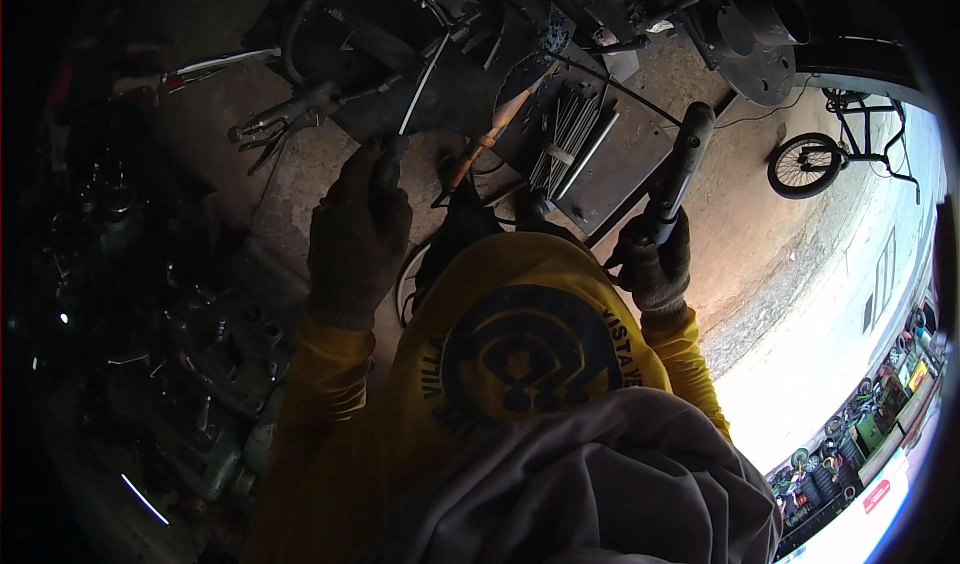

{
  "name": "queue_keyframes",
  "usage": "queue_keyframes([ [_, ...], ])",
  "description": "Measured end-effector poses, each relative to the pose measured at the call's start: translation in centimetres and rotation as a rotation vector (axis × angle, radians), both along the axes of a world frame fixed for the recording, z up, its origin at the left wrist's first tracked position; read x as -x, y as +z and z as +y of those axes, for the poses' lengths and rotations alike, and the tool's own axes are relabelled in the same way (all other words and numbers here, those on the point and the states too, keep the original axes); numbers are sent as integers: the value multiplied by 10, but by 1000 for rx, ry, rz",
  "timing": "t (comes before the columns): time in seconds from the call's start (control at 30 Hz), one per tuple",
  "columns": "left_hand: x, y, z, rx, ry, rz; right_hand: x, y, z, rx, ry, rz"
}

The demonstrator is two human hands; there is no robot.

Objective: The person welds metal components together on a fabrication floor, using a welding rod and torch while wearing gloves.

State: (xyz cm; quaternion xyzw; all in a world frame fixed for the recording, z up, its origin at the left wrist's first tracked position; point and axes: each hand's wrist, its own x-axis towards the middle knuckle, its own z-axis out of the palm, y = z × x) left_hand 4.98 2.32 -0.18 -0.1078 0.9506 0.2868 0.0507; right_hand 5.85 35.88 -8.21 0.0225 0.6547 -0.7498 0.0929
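Grey tube [685,164], long axis forward, is gripped in right hand's [655,264] curled fingers. Ahead of left hand's [358,226] curled fingers, rod [426,79] is held by handle [387,169].

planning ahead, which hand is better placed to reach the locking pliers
Left hand, probably: it's nearer the locking pliers, though holding a dark-handled rod. The right hand, farther off, holds a grey tube.
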Motion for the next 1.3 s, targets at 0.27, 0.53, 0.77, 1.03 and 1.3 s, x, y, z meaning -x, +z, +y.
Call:
queue_keyframes([
  [0.27,5,7,3,-50,22,-26,1,1,-1,-33,5,3],
  [0.53,3,8,3,-36,24,-15,4,1,-3,-23,14,-23],
  [0.77,2,4,2,-38,-3,17,2,-1,-3,-29,-4,-19],
  [1.03,1,4,3,-49,33,-16,2,2,-4,-22,-1,-5],
  [1.3,-1,-1,5,-87,42,10,2,1,-3,-32,8,17],
])
